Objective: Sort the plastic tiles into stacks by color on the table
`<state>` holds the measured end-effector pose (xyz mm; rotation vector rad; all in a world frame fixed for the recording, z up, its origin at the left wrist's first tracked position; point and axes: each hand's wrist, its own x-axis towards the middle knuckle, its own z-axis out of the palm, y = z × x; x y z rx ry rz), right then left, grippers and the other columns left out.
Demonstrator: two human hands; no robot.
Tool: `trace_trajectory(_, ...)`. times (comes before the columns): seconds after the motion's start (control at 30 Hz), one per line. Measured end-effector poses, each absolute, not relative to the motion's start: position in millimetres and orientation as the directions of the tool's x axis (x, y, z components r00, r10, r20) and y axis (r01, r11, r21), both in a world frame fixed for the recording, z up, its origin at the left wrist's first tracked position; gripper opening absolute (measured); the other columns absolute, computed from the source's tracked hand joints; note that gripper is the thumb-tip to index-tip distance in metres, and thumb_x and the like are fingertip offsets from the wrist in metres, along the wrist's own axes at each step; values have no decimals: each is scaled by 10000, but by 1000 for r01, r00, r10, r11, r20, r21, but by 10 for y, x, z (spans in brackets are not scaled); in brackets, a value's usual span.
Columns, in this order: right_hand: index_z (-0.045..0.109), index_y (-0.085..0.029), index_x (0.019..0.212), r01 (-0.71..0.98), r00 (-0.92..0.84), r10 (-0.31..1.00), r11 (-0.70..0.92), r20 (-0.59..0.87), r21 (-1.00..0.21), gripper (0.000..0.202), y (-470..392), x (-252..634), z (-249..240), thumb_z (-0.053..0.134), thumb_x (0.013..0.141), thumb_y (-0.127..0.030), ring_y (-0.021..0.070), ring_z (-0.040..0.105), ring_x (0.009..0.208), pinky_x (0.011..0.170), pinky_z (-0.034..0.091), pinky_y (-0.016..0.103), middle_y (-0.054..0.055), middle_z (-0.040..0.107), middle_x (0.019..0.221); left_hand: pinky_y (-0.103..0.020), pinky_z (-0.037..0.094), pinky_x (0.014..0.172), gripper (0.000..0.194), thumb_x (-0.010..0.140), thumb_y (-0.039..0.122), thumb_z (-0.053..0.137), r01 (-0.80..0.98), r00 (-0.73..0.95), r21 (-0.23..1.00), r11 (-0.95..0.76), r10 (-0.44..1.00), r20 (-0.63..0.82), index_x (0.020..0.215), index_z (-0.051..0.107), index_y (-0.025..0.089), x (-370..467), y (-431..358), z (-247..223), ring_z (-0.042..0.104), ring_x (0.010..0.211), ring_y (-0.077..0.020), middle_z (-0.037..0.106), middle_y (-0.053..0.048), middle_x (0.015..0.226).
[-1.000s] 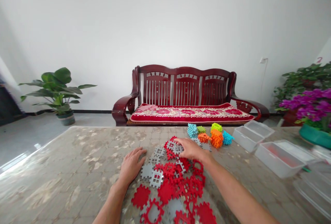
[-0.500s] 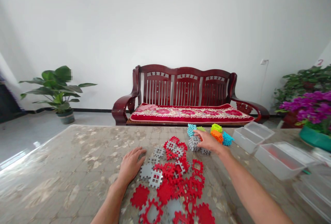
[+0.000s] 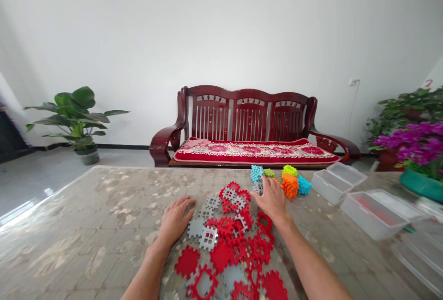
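Observation:
My left hand [image 3: 177, 217] lies flat on the table, fingers stretched out, beside a spread of notched plastic building tiles. Red tiles [image 3: 221, 256] and grey tiles [image 3: 209, 237] overlap there, some solid and some with window-like openings. My right hand [image 3: 272, 198] is beyond the spread, its thumb and fingers curved around a stack of grey tiles [image 3: 257, 188], most of which it covers. Just past its fingertips is a light blue stack [image 3: 256, 173]. Green tiles [image 3: 269, 173] and orange stacks [image 3: 290, 185] sit close by.
A lime stack [image 3: 289, 170] and a blue stack [image 3: 304, 184] stand at the far side. To the right are clear plastic boxes [image 3: 374, 219] with lids, and purple flowers [image 3: 415, 141] in a teal pot. A wooden bench [image 3: 249, 124] is behind the table [image 3: 86, 226].
My right hand has shifted slightly left and nearer, turning so that it covers more of the grey stack. My left hand has stayed in place.

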<state>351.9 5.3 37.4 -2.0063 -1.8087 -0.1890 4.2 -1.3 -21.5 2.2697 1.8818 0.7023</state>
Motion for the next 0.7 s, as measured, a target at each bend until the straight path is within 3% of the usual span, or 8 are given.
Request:
trace_trajectory(0.4, 426, -184, 1405, 956, 221, 912, -132, 345, -262, 599, 166, 3402, 235, 577, 854, -362, 343, 461, 1276, 1041, 371, 421, 186, 484, 1343, -422, 402, 1095, 353, 893, 263, 500, 897, 123, 377, -229, 951, 285, 1189, 691, 262, 52, -21, -226, 574, 1264, -244, 640, -59, 1357)
trace_trajectory(0.7, 515, -141, 1325, 965, 209, 881, -116, 424, -236, 498, 205, 3395, 183, 557, 833, -211, 284, 537, 1159, 983, 402, 344, 153, 571, 1235, -422, 392, 1106, 356, 895, 255, 499, 903, 122, 370, -218, 956, 267, 1198, 687, 257, 56, -26, -205, 566, 1276, -243, 636, -61, 1362)
